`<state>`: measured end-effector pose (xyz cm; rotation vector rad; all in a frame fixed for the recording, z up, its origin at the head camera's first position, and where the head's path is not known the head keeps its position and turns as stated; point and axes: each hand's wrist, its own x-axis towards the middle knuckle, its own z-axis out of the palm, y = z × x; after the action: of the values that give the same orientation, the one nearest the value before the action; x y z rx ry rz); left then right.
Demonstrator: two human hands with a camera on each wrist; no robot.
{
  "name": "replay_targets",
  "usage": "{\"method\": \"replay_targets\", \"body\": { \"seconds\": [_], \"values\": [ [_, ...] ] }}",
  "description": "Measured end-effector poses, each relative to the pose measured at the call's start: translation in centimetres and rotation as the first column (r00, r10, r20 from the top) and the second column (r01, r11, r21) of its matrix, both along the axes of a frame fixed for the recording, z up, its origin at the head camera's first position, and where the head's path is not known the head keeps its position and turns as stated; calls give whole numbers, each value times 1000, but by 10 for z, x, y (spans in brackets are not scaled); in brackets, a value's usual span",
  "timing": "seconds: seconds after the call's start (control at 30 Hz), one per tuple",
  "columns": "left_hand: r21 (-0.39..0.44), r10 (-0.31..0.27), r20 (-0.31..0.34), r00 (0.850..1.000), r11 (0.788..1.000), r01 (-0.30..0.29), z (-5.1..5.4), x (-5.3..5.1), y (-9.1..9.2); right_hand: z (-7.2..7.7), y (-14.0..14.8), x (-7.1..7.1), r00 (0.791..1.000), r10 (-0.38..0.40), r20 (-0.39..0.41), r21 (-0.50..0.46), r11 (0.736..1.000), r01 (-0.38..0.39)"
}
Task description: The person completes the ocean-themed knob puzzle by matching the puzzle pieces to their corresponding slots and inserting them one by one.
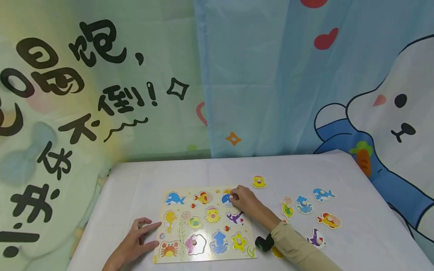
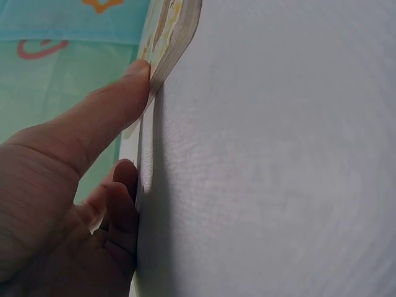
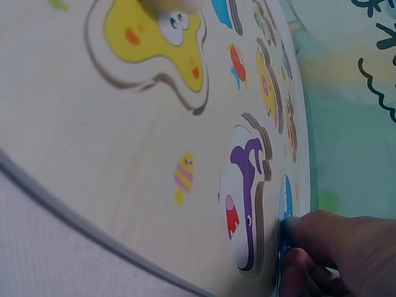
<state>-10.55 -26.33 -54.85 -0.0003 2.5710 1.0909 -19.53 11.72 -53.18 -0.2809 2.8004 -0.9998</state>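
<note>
A wooden puzzle board point(image 1: 200, 222) with sea-animal pictures lies on the white-covered table. My left hand point(image 1: 137, 239) rests at its left edge, fingers extended; the left wrist view shows the thumb point(image 2: 117, 99) touching the board's side. At the upper right recess my right hand point(image 1: 242, 197) pinches a blue puzzle piece point(image 3: 283, 257), mostly hidden by the fingers. A pink shell piece point(image 1: 194, 244) and a yellow starfish piece point(image 1: 239, 241), both with knobs, sit in the bottom row. Just below the right hand is the purple-and-white shark picture point(image 3: 244, 198).
Right of the board lie loose pieces: a yellow octopus point(image 1: 259, 182), blue squid point(image 1: 304, 205), blue whale point(image 1: 323, 194), fish point(image 1: 329, 220), purple shark point(image 1: 317, 238) and a green-and-yellow piece point(image 1: 286, 207). A black object point(image 1: 264, 243) is beside the right sleeve point(image 1: 298, 244). Printed curtains hang behind.
</note>
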Motion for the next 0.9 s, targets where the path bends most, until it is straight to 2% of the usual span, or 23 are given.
{"method": "replay_targets", "body": {
  "seconds": [0.33,0.77,0.9],
  "values": [
    [2,-10,-22,1000,1000,10,0,-2,0,-5,9,-6,999,-16,51,-53,998,18],
    [21,-14,-23,1000,1000,15,-1,-2,0,-6,11,-7,997,-15,81,-85,996,22],
    [19,-12,-17,1000,1000,13,-1,-2,-1,-4,11,-6,992,-19,126,-98,995,31]
  ]
}}
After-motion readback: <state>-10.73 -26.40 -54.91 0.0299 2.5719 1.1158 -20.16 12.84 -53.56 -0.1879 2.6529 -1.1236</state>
